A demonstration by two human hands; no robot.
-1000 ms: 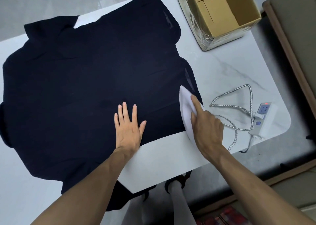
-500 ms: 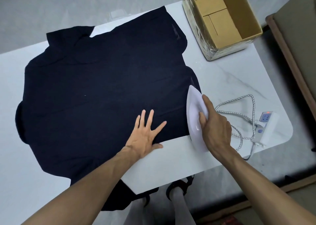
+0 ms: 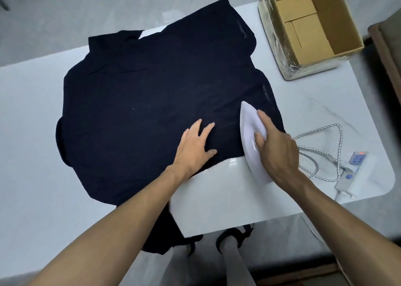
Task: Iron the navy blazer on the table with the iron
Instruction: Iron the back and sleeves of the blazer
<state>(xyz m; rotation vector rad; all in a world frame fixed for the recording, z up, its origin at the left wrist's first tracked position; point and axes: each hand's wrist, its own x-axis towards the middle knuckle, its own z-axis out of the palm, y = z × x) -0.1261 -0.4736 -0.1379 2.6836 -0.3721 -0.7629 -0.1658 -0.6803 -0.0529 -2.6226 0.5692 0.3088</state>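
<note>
Left hand (image 3: 196,143) flat on blazer (image 3: 152,103); right hand (image 3: 276,153) grips iron (image 3: 249,133).

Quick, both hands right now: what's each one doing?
Left hand: open, fingers spread flat on the navy fabric blazer.
Right hand: closed, fingers curled round the white pointed iron, holding it.
</note>
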